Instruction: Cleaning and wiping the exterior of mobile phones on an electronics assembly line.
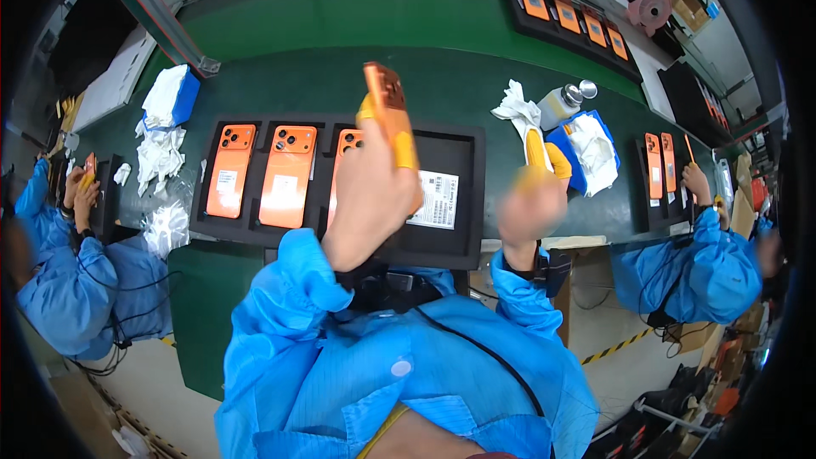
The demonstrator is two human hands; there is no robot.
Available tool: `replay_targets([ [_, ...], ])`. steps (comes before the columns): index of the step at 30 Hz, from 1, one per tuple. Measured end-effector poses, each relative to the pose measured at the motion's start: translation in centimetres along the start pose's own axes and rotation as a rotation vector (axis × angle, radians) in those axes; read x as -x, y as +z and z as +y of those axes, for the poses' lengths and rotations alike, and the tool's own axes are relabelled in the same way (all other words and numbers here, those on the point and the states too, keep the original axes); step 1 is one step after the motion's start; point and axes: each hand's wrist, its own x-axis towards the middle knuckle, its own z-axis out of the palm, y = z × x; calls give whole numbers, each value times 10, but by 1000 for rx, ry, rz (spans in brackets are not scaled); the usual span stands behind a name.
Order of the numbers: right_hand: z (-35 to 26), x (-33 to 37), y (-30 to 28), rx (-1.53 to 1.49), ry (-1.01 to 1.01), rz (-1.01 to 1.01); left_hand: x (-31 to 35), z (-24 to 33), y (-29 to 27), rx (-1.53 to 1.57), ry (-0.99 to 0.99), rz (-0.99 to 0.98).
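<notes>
My left hand [374,187], with yellow finger covers, is closed around an orange smartphone [393,110], raised upright on its edge over a black tray [467,238]. In the tray lie orange phones, camera side up: one at the left [231,172], one in the middle [288,177], and a third [348,143] partly hidden behind my hand. The rightmost compartment shows a white printed label [439,201]. Out to the right, my right hand [531,208] is smeared by motion; its yellow-covered fingers pinch a crumpled white cloth [515,105] beside a blue box of cloths [586,153].
A clear bottle [559,105] with a metal cap stands behind the blue box. Left of the tray are another blue box [184,100], crumpled white cloths [160,157] and a plastic bag [166,229]. A tray of phones [574,21] sits far right. Co-workers [85,289] [710,263] work at both sides.
</notes>
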Motion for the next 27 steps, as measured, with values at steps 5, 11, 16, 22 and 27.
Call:
replay_targets([
  [5,17,28,8,-71,68,-192,-24,-28,46,-930,302,-41],
  [11,32,46,11,-64,235,-263,-28,-39,65,-713,245,-325],
  [16,44,45,5,-506,662,-304,22,-67,-11,-688,610,34],
  [22,50,32,11,-845,955,-316,54,-116,-59,-959,330,278],
  [27,117,-18,-16,246,140,-130,59,-107,-41,-878,213,300],
])
